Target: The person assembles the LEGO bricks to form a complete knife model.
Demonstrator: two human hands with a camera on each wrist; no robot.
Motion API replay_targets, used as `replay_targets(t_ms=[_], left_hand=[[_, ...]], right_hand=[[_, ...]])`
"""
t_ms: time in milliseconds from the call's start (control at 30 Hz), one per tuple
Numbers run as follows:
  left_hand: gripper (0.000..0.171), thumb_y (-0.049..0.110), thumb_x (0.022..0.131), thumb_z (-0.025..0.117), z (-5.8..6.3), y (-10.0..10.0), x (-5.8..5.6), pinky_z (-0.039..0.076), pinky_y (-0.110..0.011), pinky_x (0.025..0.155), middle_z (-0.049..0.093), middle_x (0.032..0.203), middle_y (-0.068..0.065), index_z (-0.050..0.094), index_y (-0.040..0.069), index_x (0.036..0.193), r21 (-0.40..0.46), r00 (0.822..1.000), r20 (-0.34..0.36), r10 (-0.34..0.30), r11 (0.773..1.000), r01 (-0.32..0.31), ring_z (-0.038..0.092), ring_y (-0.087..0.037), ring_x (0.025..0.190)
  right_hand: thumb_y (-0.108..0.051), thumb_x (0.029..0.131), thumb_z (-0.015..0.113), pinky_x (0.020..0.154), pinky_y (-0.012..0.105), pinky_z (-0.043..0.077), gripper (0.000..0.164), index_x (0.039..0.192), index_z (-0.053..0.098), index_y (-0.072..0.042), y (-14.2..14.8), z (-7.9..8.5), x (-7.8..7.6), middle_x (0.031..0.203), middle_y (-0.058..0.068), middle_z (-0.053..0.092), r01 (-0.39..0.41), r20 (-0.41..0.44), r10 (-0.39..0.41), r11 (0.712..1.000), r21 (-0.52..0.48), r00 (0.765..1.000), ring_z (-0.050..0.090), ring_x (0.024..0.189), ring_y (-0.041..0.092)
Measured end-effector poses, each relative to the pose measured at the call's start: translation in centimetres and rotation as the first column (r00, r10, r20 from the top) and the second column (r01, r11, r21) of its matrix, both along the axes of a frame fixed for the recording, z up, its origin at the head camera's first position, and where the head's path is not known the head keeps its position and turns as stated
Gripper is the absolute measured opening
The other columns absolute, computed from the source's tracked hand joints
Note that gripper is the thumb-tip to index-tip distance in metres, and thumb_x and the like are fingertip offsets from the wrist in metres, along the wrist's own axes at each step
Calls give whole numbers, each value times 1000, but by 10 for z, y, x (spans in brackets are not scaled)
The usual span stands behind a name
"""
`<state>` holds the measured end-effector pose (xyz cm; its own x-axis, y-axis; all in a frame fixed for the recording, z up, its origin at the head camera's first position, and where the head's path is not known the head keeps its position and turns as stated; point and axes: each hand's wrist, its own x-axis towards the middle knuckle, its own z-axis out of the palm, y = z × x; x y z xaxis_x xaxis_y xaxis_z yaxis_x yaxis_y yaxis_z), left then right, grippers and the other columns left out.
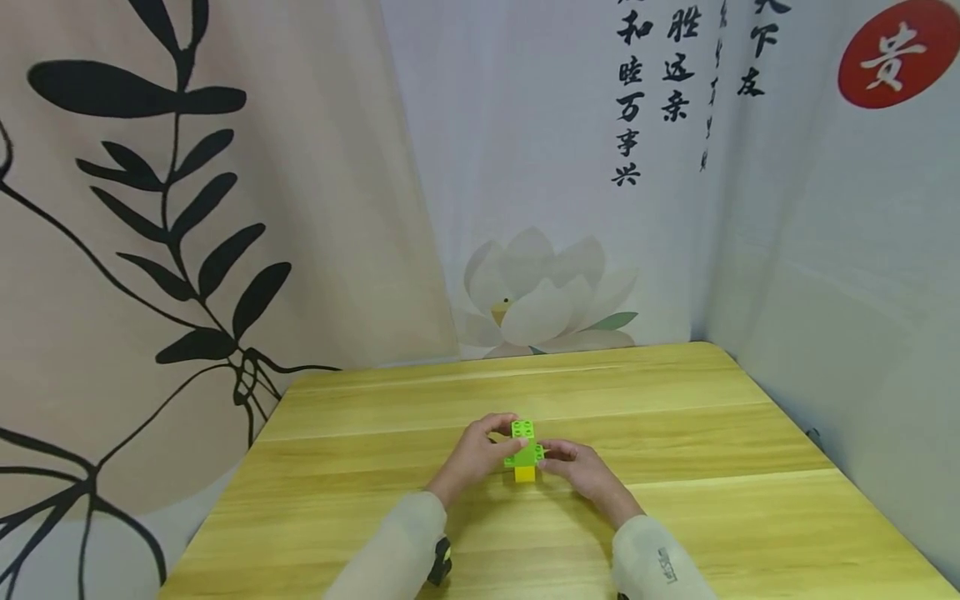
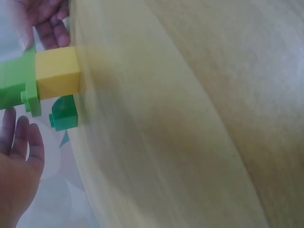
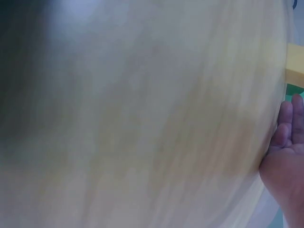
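Observation:
A stack of toy building bricks stands on the table between both hands. Its base is a yellow brick (image 1: 525,474); across that lies a flat light green brick (image 2: 31,85), topped by a light green brick (image 1: 522,428). With thumb and fingers, my left hand (image 1: 477,450) holds the upper green part from the left. At the right end of the flat brick, my right hand (image 1: 583,471) pinches with thumb and index finger. A dark green brick (image 2: 65,114) sits close behind the stack in the left wrist view; the stack hides it in the head view.
The wooden table (image 1: 360,467) runs back to a printed curtain (image 1: 337,208) along its far edge. A pale curtain (image 1: 840,292) hangs along the right side. A black and yellow device (image 1: 441,560) shows at the left sleeve.

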<state>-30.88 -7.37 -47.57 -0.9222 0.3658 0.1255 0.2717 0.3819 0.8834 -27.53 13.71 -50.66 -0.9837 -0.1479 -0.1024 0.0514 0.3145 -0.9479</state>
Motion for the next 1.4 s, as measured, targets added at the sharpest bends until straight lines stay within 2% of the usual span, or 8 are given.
replay_targets(t_ms=[133,333,433,933,1233,1400], left_hand=[[46,36,91,74,0,-3,-1,49,-42,90,64,114,1,63,13,130,22,1000,22,0,1000,0,56,-22,109],[33,35,90,75,-1,-4,-4,46,-41,91,66,108,3,68,18,117,75,999,32,3,997,-5,56,-19,105],[29,35,90,75,-4,-4,-6,44,-41,92,67,105,5,69,19,113,73,999,32,-2,997,-1,57,-18,104],[27,35,93,70,-6,-3,-4,44,-42,91,64,107,4,67,21,116,52,1000,23,-8,999,6,55,-18,106],[33,33,92,73,0,-2,-1,48,-41,88,63,110,1,65,18,121,50,999,52,10,999,-12,55,-22,106],[30,33,92,72,2,-2,-1,48,-38,86,63,111,1,66,18,117,47,998,64,13,999,-16,55,-23,105]], right_hand=[[-33,93,70,102,57,39,47,134,62,-11,1,-1,-2,133,11,60,-8,4,8,1000,-4,1000,53,124,33],[-31,93,71,102,56,40,46,133,62,-10,3,-1,-3,131,11,62,-13,-7,13,1000,-17,1000,54,122,33],[-29,93,71,103,57,39,46,133,62,-9,4,-1,-2,131,11,62,-14,3,14,999,-30,1000,53,123,33],[-29,92,72,101,55,41,47,133,62,-8,3,-2,-3,126,9,64,-10,3,10,999,-33,1000,56,120,32],[-27,93,70,101,57,40,45,133,62,-7,3,3,-2,125,11,64,-37,10,37,999,-2,999,56,120,33],[-25,94,69,100,55,42,43,132,62,-5,4,6,-2,125,11,64,-58,-11,58,998,19,998,56,119,33]])
